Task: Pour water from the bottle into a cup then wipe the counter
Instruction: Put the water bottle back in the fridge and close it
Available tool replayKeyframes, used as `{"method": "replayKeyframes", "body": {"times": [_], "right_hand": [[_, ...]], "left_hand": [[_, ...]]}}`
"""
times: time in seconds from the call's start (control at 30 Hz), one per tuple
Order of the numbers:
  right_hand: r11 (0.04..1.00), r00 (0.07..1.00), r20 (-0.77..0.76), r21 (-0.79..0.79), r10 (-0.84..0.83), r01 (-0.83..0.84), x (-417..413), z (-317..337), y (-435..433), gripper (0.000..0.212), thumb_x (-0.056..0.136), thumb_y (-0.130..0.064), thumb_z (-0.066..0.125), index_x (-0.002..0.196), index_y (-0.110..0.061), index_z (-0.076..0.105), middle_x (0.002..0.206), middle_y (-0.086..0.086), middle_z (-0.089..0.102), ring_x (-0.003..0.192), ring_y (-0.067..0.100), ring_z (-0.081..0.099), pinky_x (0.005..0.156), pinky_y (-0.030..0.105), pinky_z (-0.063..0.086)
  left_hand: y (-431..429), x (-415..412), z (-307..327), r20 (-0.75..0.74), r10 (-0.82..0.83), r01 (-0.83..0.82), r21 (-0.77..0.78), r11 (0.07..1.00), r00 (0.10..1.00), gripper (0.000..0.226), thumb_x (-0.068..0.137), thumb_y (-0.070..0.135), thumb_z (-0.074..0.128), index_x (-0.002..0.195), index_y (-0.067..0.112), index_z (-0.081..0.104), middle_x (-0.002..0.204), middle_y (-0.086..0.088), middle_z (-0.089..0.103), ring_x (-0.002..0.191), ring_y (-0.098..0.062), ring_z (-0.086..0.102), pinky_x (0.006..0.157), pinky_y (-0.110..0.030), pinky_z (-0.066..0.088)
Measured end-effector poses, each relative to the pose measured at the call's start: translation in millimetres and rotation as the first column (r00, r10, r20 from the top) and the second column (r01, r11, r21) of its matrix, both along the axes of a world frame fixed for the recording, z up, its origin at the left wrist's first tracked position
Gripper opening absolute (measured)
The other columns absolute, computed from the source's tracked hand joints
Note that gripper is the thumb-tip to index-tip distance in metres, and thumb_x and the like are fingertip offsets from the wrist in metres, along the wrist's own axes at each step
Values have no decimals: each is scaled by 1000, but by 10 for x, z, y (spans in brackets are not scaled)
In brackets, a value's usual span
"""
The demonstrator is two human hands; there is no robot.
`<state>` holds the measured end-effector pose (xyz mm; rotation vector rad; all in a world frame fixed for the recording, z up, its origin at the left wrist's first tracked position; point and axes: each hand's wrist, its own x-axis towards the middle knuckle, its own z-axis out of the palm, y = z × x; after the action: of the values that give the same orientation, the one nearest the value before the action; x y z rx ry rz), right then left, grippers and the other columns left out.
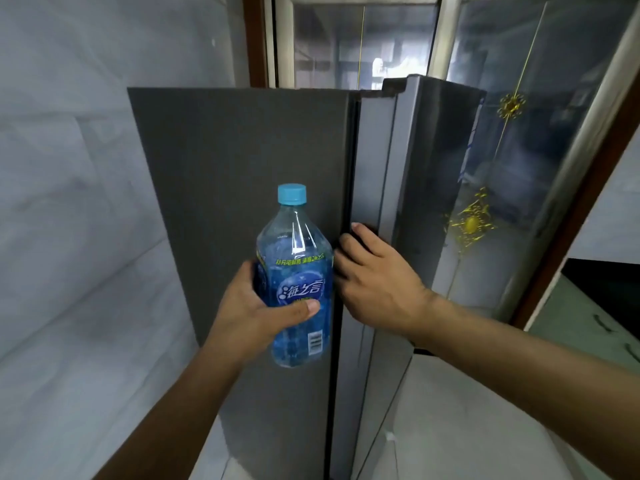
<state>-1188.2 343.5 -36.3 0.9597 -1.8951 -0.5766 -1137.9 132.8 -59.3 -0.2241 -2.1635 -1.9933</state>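
A clear plastic bottle (294, 251) with a blue label and a light blue cap stands upright in my left hand (256, 313), which grips it around the label. The cap is on. My right hand (377, 282) lies flat against the edge of the grey fridge's right door (415, 188), fingers reaching into the gap between the two doors. That door stands slightly ajar. No cup or cloth is in view.
The grey fridge's left door (242, 168) fills the middle. A white wall (69, 202) is on the left. Behind the fridge is a glass door with gold ornaments (519, 161) in a brown frame. A pale counter (588, 327) shows at the right edge.
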Motion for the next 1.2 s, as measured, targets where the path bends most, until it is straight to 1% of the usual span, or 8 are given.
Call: {"method": "replayKeyframes", "body": {"times": [0.17, 0.4, 0.63, 0.73, 0.87, 0.97, 1.1, 1.2], "right_hand": [[992, 1000, 18, 122, -25, 23, 39, 141, -1, 20, 83, -25, 61, 87, -13, 77, 85, 7, 68, 92, 33, 60, 110, 52, 37], [998, 999, 36, 65, 26, -29, 166, 113, 161, 22, 88, -28, 57, 83, -12, 70, 83, 8, 61, 86, 32, 55, 89, 45, 45], [987, 999, -36, -161, 9, -14, 632, -87, 1213, 25, 92, -36, 56, 99, -12, 60, 114, 13, 65, 127, 32, 50, 118, 45, 22], [946, 994, -109, -321, 10, -45, 796, -228, 1694, 21, 92, -34, 61, 97, -14, 64, 122, 10, 65, 136, 29, 43, 122, 45, 16], [881, 987, -156, -472, -39, -40, 930, -293, 2428, 37, 87, -42, 68, 114, -16, 66, 145, 13, 45, 143, 33, 32, 122, 48, 12], [832, 993, -84, -554, -77, 18, 1040, -308, 2816, 45, 88, -44, 66, 123, -17, 58, 149, 15, 36, 145, 37, 27, 121, 54, 11], [818, 996, 32, -568, -89, 92, 1110, -193, 3052, 49, 90, -42, 60, 129, -13, 55, 145, 19, 42, 144, 38, 28, 122, 56, 11], [779, 927, 255, -507, -274, 369, 984, 108, 3082, 57, 89, -50, 57, 131, -12, 52, 124, 15, 61, 130, 35, 46, 120, 57, 0]], "left_hand": [[99, 43, -17, 23, 18, -18, 13, 1000, 1000, 81, 43, 35, 95, 116, 27, 61, 107, 4, 77, 98, -16, 75, 89, -49, 61], [200, 366, -29, 18, 73, -74, 55, 996, 997, 89, 41, 39, 96, 121, 25, 61, 112, 0, 76, 100, -20, 75, 84, -45, 62], [737, 748, -5, 23, 100, -102, 67, 993, 995, 89, 41, 39, 95, 121, 24, 61, 110, 2, 77, 98, -19, 76, 83, -45, 62], [1146, 847, -9, 8, 68, -69, 69, 995, 998, 88, 39, 39, 94, 119, 24, 62, 107, 4, 78, 94, -16, 77, 77, -38, 64], [1653, 911, -52, -3, 8, -8, 74, 997, 1000, 85, 38, 37, 95, 116, 26, 63, 107, 3, 78, 94, -18, 77, 73, -35, 64], [1970, 926, -112, -5, -40, 40, 78, 996, 999, 83, 39, 36, 96, 116, 26, 64, 109, -2, 78, 96, -24, 77, 79, -43, 62], [2329, 925, -143, -31, -90, 92, 74, 993, 995, 76, 41, 37, 97, 111, 32, 67, 106, 0, 78, 92, -20, 77, 70, -30, 62], [2522, 896, -112, -31, -120, 121, 62, 991, 992, 81, 40, 39, 97, 115, 30, 65, 106, 4, 78, 90, -16, 78, 66, -24, 61]]}}
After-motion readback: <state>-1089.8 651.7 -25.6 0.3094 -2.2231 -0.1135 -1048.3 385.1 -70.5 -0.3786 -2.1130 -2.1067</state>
